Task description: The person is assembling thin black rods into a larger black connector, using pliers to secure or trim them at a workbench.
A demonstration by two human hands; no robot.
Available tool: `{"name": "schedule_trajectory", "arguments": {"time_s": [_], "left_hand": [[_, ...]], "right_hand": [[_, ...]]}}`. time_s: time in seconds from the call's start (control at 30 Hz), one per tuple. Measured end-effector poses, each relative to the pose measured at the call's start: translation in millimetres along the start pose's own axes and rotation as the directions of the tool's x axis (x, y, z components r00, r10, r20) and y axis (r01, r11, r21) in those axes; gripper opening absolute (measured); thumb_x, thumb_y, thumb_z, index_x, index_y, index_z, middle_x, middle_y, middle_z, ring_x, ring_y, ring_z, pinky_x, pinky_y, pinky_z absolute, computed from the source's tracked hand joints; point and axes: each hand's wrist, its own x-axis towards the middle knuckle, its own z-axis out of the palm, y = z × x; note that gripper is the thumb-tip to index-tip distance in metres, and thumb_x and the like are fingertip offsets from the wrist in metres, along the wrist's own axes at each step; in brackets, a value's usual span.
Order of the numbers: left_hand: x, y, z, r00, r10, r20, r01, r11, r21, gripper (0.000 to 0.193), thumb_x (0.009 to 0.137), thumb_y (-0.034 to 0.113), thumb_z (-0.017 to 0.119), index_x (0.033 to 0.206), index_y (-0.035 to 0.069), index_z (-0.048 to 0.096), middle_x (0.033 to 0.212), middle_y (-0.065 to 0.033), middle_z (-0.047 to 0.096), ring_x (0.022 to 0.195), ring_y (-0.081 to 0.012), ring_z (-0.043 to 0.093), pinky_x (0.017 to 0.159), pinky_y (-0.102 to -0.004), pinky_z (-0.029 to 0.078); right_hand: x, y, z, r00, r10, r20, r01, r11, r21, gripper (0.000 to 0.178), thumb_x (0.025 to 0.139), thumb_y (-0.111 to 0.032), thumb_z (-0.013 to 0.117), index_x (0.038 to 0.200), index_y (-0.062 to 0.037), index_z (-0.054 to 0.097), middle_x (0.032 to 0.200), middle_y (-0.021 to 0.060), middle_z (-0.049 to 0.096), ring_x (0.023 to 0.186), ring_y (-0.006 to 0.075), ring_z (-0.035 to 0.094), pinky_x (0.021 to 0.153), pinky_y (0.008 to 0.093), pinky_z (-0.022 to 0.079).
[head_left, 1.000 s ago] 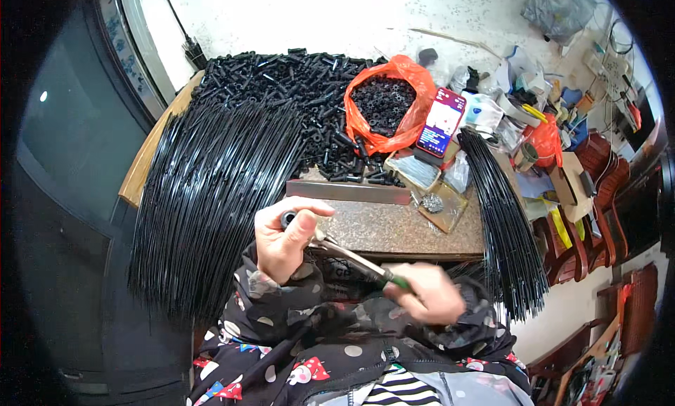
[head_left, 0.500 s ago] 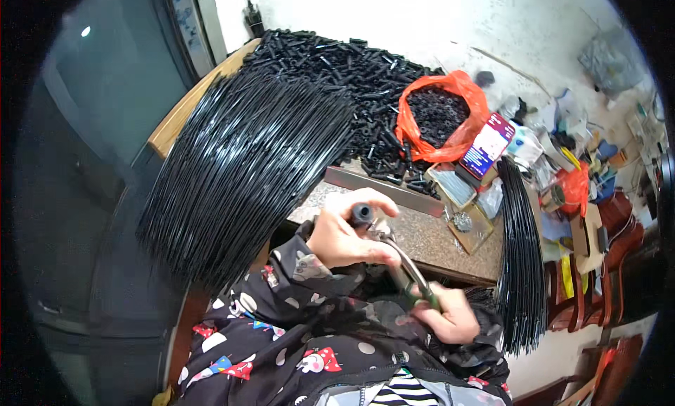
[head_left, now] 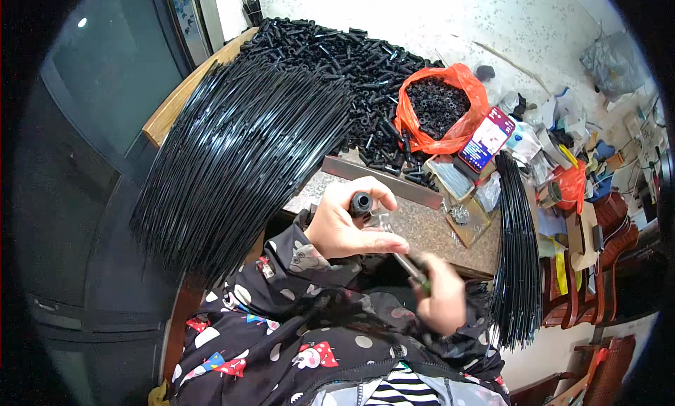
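Left hand (head_left: 344, 227) grips one black cap (head_left: 361, 203); right hand (head_left: 439, 300) one tool (head_left: 404, 255).

The single head-worn fisheye view looks steeply down from close above the person's chest onto the left hand (head_left: 344, 227), right hand (head_left: 443, 300) and wooden workbench (head_left: 169, 114), its edges curving toward a dark rim.

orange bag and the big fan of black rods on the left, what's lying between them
In the head view, a heap of short black tubes fills the stretch between orange bag and rod fan.

Rod bundle (head_left: 239, 160) left, bag (head_left: 439, 114) right, on table (head_left: 422, 227)
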Motion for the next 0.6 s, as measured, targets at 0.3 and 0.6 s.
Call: {"name": "schedule_trajectory", "arguments": {"time_s": [0.3, 0.6], "left_hand": [[2.1, 3.0, 8.4, 1.000, 0.004, -0.030, -0.001, 0.995, 0.102, 0.029, 0.062, 0.020, 0.076, 0.075, 0.003, 0.057, 0.051, 0.0058, 0.045, 0.046, 0.0005, 0.036, 0.041, -0.0170, 0.027], [0.6, -11.6, 27.8, 0.981, -0.172, -0.095, 0.176, 0.984, 0.041, 0.013, 0.066, 0.003, 0.067, 0.076, 0.001, 0.059, 0.063, 0.0021, 0.055, 0.055, -0.0023, 0.047, 0.049, -0.0165, 0.036]], "right_hand": [[8.8, 1.1, -21.6, 0.578, -0.093, 0.811, -0.767, 0.275, 0.579, 0.055, 0.089, -0.009, 0.040, 0.136, -0.0077, 0.012, 0.101, 0.0113, 0.052, 0.076, 0.0140, 0.055, 0.070, 0.0272, 0.044], [-20.0, 6.7, 23.1, 0.697, 0.165, 0.698, -0.706, 0.329, 0.628, 0.011, 0.086, -0.008, 0.047, 0.095, -0.0007, 0.047, 0.065, 0.0011, 0.046, 0.052, 0.0070, 0.042, 0.046, 0.0205, 0.034]]}}
